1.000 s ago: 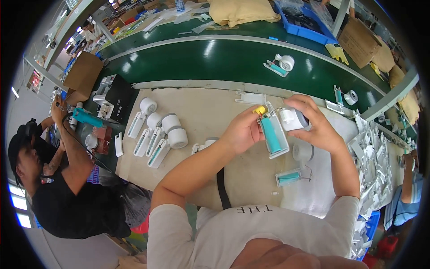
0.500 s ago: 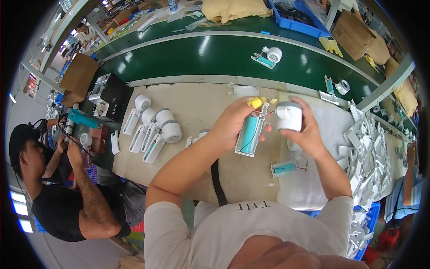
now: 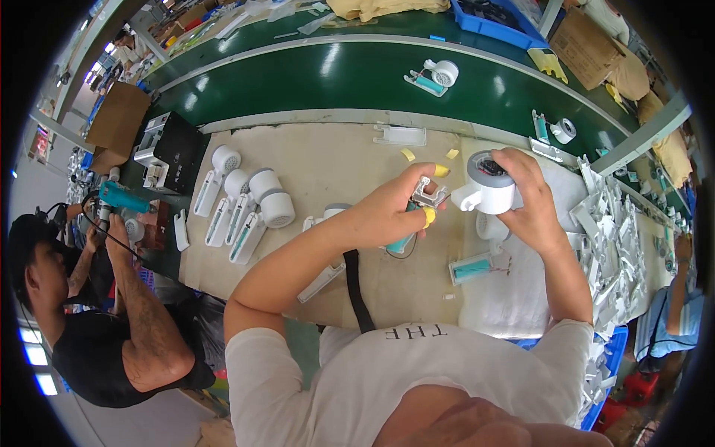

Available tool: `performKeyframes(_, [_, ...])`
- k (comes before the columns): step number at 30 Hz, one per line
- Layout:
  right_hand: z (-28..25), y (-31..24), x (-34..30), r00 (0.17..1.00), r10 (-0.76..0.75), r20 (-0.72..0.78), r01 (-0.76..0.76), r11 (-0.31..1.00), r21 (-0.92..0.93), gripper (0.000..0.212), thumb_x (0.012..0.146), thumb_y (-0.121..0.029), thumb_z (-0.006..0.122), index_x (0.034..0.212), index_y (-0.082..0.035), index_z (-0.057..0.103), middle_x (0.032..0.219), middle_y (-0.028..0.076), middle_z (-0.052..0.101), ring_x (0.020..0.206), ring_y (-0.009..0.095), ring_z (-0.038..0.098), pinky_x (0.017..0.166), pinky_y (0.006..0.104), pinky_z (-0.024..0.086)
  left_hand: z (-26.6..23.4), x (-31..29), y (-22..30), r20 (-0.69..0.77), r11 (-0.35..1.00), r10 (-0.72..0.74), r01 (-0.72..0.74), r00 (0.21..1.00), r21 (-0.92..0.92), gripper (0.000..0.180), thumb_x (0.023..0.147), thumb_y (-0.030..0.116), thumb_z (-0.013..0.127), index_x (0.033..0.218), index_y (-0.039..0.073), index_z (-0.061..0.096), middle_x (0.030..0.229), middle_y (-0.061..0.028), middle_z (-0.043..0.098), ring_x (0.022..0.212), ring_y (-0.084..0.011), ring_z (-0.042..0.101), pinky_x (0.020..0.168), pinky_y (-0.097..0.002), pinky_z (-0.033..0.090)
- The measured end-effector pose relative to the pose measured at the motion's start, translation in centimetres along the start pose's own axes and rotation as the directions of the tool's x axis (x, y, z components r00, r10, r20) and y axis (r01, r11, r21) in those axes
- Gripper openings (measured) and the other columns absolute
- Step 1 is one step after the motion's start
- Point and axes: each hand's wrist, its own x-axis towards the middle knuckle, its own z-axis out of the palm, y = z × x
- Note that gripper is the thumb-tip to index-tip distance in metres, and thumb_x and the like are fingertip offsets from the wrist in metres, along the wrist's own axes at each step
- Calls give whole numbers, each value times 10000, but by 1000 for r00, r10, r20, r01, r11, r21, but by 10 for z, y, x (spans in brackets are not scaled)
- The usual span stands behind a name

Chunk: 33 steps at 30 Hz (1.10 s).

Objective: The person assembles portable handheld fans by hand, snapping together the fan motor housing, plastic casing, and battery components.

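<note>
Step in hand, by judgement: joining two parts above beige table [image 3: 328, 160]. Left hand [image 3: 391, 212] grip pinches teal-and-white plastic handle piece [image 3: 417, 212]; right hand [image 3: 525, 197] grip wraps round white cylindrical head [image 3: 488, 186]. Next move calls for aligning head's neck with handle.

Your right hand [image 3: 532, 201] grips a white drum [image 3: 488, 186] with a grey top, and your left hand [image 3: 391, 212], wearing a yellow fingertip cover, grips a teal handle [image 3: 402, 240] with a clear bracket. The tabletop [image 3: 328, 160] under them is beige. A second teal piece [image 3: 471, 269] lies on a white cloth [image 3: 514, 290]. The belt [image 3: 335, 74] beyond is dark green, the bin [image 3: 491, 16] on it blue. White units [image 3: 249, 205] with teal stripes lie in a row to your left, beside a black box [image 3: 171, 153]. Your shirt [image 3: 417, 372] is white with dark letters.
</note>
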Motion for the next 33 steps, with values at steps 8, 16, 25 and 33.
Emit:
performKeyframes(8, [-4, 1, 11, 953, -275, -126, 241, 943, -229, 622, 560, -8, 726, 1134, -129, 520, 1038, 79, 541, 951, 265, 568, 728, 316, 520, 1, 4, 8, -107, 998, -68, 67, 992, -18, 319, 805, 84, 541, 1096, 29, 421, 946, -75, 536, 678, -107, 524, 578, -266, 460])
performKeyframes(16, [-10, -11, 22, 857, -513, -48, 451, 791, -413, 575, 597, 4, 685, 1133, -143, 535, 990, 68, 554, 960, 292, 573, 705, 319, 520, -4, -1, 10, -227, 939, 62, 21, 972, 344, 254, 716, 122, 593, 918, -4, 501, 712, -44, 557, 571, -79, 481, 493, -237, 395])
performKeyframes(25, [-21, -2, 37, 879, -109, 465, -94, 915, 392, 619, 726, -214, 688, 1271, -93, 421, 1112, 131, 479, 1019, 304, 476, 857, 347, 395, 4, 9, 16, -144, 793, -7, 94, 990, 602, 294, 686, 138, 580, 925, -8, 492, 679, -161, 556, 573, -252, 549, 538, -335, 423])
performKeyframes(33, [1, 11, 10, 842, -114, 528, -164, 877, 451, 615, 759, -213, 657, 1301, -112, 385, 1118, 122, 460, 1024, 286, 472, 836, 337, 400, 22, 3, 6, -55, 781, -166, 166, 985, 602, 285, 735, 146, 572, 939, -20, 463, 739, -176, 575, 652, -274, 582, 598, -350, 448])
